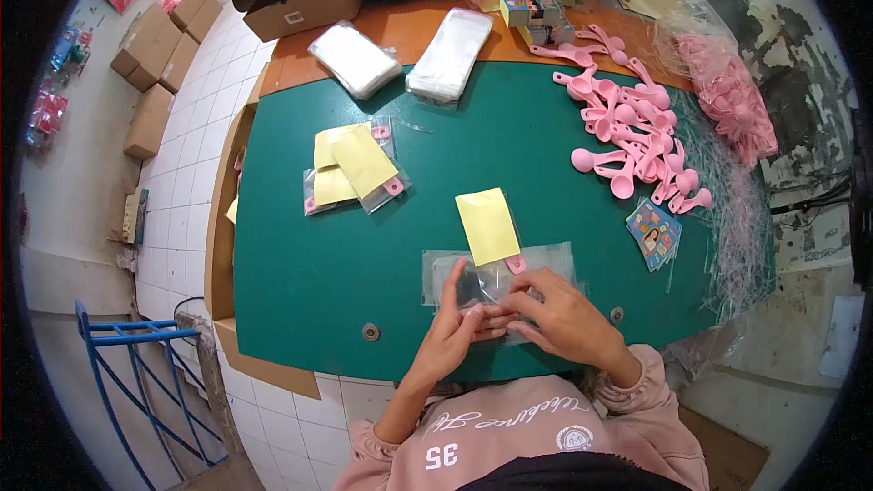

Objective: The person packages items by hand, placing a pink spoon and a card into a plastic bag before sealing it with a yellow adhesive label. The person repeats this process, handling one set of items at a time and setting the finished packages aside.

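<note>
Near the front edge of the green table, my left hand [452, 332] lies palm up with its fingers spread, beside clear plastic bags [555, 264]. My right hand [564, 314] is over the right part of the bags, its fingers curved and its fingertips close to the left hand's; whether they pinch some film is too small to tell. Just beyond both hands lies a yellow card [489, 225] in a clear bag, with a pink spoon's handle end [516, 265] showing at its lower corner.
Bagged yellow cards [364, 162] lie at the left. Behind are two stacks of clear bags [356, 59] [450, 55]. Pink spoons [627, 123] are heaped at the right, above picture cards [653, 235]. Card stacks [532, 9] and an open carton [300, 2] stand at the back.
</note>
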Available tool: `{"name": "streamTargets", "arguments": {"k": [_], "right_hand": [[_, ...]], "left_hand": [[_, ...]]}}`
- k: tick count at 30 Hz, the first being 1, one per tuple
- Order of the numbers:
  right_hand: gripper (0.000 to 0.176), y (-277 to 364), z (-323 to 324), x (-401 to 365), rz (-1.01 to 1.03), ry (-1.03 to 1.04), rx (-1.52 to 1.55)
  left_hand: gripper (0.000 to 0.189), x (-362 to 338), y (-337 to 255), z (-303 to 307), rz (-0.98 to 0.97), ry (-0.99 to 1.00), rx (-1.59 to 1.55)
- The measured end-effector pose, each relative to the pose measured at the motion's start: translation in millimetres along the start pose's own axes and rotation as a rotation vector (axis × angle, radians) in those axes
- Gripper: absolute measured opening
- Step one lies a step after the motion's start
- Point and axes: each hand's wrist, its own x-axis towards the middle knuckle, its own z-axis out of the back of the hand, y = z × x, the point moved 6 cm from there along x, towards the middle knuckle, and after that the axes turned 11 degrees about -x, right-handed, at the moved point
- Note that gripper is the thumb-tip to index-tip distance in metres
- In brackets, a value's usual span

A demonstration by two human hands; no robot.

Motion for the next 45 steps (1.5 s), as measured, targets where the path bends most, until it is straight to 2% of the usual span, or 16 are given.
{"name": "streamTargets", "arguments": {"k": [3, 8, 12, 21, 27, 30, 33, 34, 35, 36, 38, 39, 41, 43, 44, 45], "right_hand": [[0.025, -4, -16, -3, 0.004, 0.050, 0.027], [0.018, 1, -20, 1, 0.071, -0.031, -0.051], [0.018, 8, -18, 2, 0.100, -0.040, -0.071], [0.017, 26, -33, -2, 0.262, -0.076, -0.455], [0.015, 17, -26, -4, 0.267, -0.063, -0.196], [0.014, 6, -5, -9, 0.235, 0.119, 0.289], [0.015, -52, 48, -23, 0.138, 0.230, 0.583], [0.015, -79, 73, -31, 0.174, 0.151, 0.537], [0.010, -118, 98, -42, -0.050, 0.100, 0.637], [0.007, -172, 125, -56, -0.266, -0.092, 0.375], [0.011, -270, 177, -113, -0.705, -0.161, -1.161], [0.011, -256, 178, -113, -0.696, -0.165, -1.165], [0.016, -203, 181, -120, -0.961, -0.299, -1.139], [0.028, -140, 139, -70, -0.642, -0.648, -0.170], [0.045, -84, 95, -51, -0.383, -0.258, -0.576], [0.057, -59, 63, -32, -0.145, -0.172, -0.254]], "left_hand": [[0.057, -5, 4, 2, 0.014, -0.024, 0.115], [0.054, -9, 0, 3, -0.072, -0.075, 0.170], [0.055, -11, 1, 3, -0.008, -0.085, 0.045], [0.056, -6, -1, 7, -0.038, -0.141, 0.015], [0.064, -2, -9, 3, -0.146, -0.171, 0.123], [0.061, -3, -10, 7, -0.176, -0.205, 0.151], [0.048, -3, -10, 7, -0.154, -0.173, 0.132], [0.037, -2, -7, 10, -0.133, -0.138, 0.179], [0.028, -1, -4, 11, -0.112, -0.100, 0.227], [0.028, -1, -5, 13, -0.111, -0.093, 0.229], [0.021, -1, -2, 13, -0.057, -0.057, 0.296], [0.021, -2, -3, 10, -0.066, -0.059, 0.292], [0.021, -4, -7, 6, -0.068, -0.077, 0.309], [0.021, -5, -3, 5, -0.091, -0.094, 0.239], [0.021, -3, -2, 4, -0.104, -0.099, 0.179], [0.021, -2, -1, 1, -0.099, -0.096, 0.184]]}}
